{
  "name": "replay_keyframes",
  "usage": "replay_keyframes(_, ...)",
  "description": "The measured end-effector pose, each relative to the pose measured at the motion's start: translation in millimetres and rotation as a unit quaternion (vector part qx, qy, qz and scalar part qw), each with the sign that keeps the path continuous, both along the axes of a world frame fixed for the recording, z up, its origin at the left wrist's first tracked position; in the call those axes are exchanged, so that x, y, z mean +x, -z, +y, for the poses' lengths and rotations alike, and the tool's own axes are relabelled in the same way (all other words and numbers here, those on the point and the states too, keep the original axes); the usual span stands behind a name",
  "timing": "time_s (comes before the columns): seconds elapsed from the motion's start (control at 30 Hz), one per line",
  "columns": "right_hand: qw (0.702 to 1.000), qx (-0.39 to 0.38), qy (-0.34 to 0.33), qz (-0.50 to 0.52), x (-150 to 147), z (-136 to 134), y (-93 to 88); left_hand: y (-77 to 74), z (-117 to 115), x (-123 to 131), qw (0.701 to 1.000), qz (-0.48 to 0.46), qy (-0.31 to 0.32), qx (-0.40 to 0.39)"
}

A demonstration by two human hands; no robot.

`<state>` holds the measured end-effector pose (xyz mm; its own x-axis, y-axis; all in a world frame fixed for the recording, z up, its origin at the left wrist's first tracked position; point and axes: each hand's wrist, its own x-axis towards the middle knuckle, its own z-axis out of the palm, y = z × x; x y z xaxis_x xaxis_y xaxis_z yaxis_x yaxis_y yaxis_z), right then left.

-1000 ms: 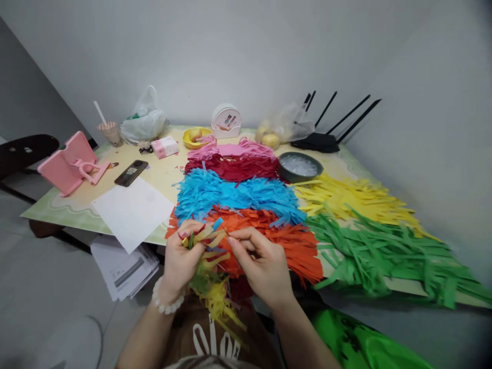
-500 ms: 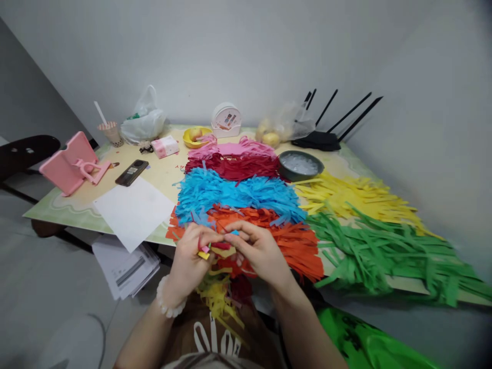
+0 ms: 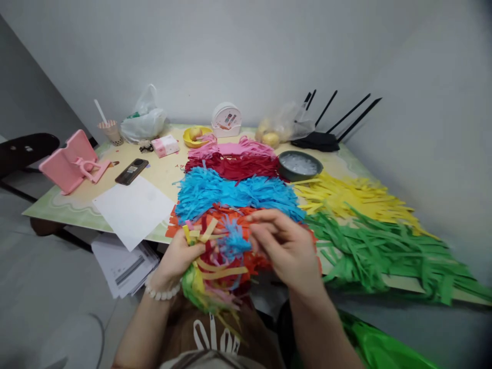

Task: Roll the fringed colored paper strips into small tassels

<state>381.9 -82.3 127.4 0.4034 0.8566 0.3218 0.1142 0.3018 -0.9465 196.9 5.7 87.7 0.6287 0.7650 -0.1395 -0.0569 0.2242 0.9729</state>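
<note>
My left hand (image 3: 179,261), with a white bead bracelet (image 3: 163,293) at its wrist, is closed around a bunch of paper tassels (image 3: 200,284) in yellow, green, red and pink. Their fringes hang over my lap. A blue paper tassel (image 3: 233,240) lies in front of that bunch, its narrow end at the fingertips of my right hand (image 3: 290,248), which are pinched together on it. Behind both hands, fringed orange paper (image 3: 292,228) is spread at the table's front edge, with fringed blue paper (image 3: 238,192) beyond it.
Dark red (image 3: 238,166) and pink fringed paper (image 3: 230,149) lie farther back. Yellow (image 3: 357,197) and green fringed paper (image 3: 384,251) cover the right side. A dark bowl (image 3: 286,174), a phone (image 3: 131,171), a white sheet (image 3: 134,212), a pink stand (image 3: 69,161) and a black router (image 3: 317,142) surround them.
My hands have moved apart, the right one going up and to the right with the blue tassel. More of the tassel bunch now shows in front of my left hand.
</note>
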Motion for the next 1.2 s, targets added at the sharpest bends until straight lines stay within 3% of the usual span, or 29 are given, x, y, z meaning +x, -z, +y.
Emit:
replay_keyframes(0.1,0.993,-0.058,-0.097,-0.031,-17.1,14.2,7.0,-4.6,-5.5,4.9,0.998,-0.04,0.032,-0.02)
replay_keyframes(0.2,0.985,-0.08,-0.151,-0.016,-22.4,22.8,10.1,-6.0,-6.3,6.5,0.996,-0.064,0.054,-0.012)
replay_keyframes(0.3,0.988,-0.078,-0.132,0.022,-16.8,23.5,10.0,-2.6,-1.1,-0.2,0.995,-0.066,0.066,-0.024)
replay_keyframes(0.43,0.983,-0.092,-0.123,0.098,-4.9,23.5,14.9,7.5,8.5,-14.8,0.998,-0.02,0.005,-0.061)
replay_keyframes(0.5,0.977,-0.107,-0.136,0.123,-0.4,24.4,19.2,10.9,13.7,-22.2,0.999,0.022,-0.018,-0.044)
replay_keyframes(0.57,0.981,-0.101,-0.119,0.113,2.0,24.9,22.4,10.1,18.5,-29.5,0.992,0.076,-0.079,0.055)
replay_keyframes(0.67,0.995,-0.082,-0.052,0.022,-0.1,23.9,23.6,-0.2,19.3,-36.2,0.925,0.134,-0.204,0.292)
replay_keyframes(0.7,0.996,-0.08,-0.042,-0.012,-2.7,23.3,23.3,-4.9,16.5,-36.0,0.904,0.135,-0.211,0.346)
replay_keyframes(0.77,0.994,-0.078,-0.053,-0.059,-10.0,21.9,22.0,-13.4,7.1,-30.4,0.901,0.118,-0.171,0.38)
replay_keyframes(0.83,0.992,-0.066,-0.072,-0.079,-17.9,20.5,20.6,-17.8,-3.8,-19.9,0.929,0.094,-0.122,0.336)
replay_keyframes(0.93,0.993,-0.042,-0.069,-0.086,-24.6,18.0,20.0,-15.4,-13.1,-4.6,0.975,0.069,-0.071,0.197)
replay_keyframes(1.0,0.995,-0.034,-0.054,-0.075,-24.7,14.6,20.7,-11.7,-13.7,0.8,0.988,0.057,-0.057,0.135)
replay_keyframes(1.2,0.998,-0.061,-0.011,-0.018,-26.9,-4.7,25.1,-15.1,-15.6,7.2,0.961,0.039,-0.21,0.176)
